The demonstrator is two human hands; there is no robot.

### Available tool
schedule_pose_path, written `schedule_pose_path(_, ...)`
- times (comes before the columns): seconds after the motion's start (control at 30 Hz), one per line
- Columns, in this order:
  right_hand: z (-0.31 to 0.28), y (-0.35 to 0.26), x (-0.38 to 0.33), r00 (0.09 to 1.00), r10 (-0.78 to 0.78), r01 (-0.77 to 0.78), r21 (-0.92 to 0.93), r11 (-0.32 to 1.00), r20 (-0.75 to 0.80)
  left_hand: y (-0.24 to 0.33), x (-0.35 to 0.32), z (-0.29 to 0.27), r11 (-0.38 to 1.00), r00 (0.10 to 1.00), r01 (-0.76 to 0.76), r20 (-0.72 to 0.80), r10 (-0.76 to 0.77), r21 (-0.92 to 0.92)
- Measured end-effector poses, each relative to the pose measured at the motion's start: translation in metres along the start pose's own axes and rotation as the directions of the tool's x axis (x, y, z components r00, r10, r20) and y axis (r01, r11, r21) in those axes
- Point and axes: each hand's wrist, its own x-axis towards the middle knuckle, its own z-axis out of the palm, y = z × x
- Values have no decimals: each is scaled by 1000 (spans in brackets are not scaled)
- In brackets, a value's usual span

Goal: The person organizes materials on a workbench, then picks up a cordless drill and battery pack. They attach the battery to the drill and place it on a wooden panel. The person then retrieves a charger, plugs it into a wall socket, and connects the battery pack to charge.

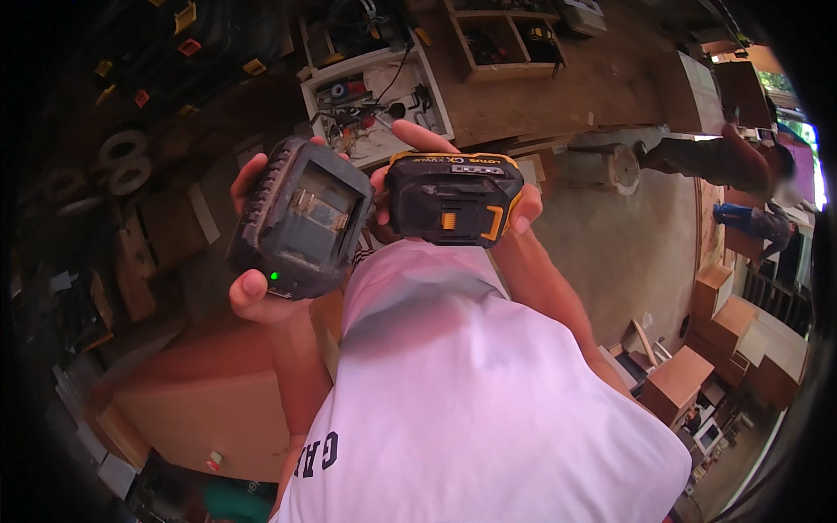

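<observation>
My left hand [251, 292] is closed round a black battery charger [301, 222], thumb at its near corner and fingers along its far left side. A small green light glows on the charger's near end, and its slot with metal contacts faces up. In my right hand [527, 207] is a black and yellow power tool battery [453, 200], gripped by the thumb at its right end, with a finger stretched along the far edge. The battery sits just right of the charger, level with it and outside the slot. Whether their edges touch, I cannot tell.
Beyond my hands, a white drawer [440, 109] holds cables and small tools on a wooden bench [602, 96]. A wooden divided box [497, 68] stands farther back. Two people are off to the right. Wooden boxes [680, 383] lie at the lower right, a large board [200, 418] at the lower left.
</observation>
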Motion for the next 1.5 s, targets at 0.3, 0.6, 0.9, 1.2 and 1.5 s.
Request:
schedule_pose_path(0.3, -3, 11, 5, 988, -101, 76, 202, 976, 115, -1, 1, -11, 999, 1000, 17, -8, -17, -30)
schedule_pose_path(0.6, 1, 13, 0, 995, -93, 88, 136, 987, 25, -3, 4, -14, 999, 999, 38, 2, -38, -6)
schedule_pose_path(0.9, 9, 11, -8, 995, -66, 73, 106, 992, -68, 3, 6, -4, 996, 995, 89, 46, -90, 20)
schedule_pose_path(1.2, 31, 10, -20, 997, -68, 71, 82, 994, -42, -6, 3, -4, 948, 973, 71, 232, 3, -310)
schedule_pose_path(1.5, 36, -18, -103, 981, -152, 145, -61, 988, -120, 15, -24, 28, 874, 899, 204, 437, 11, -441)
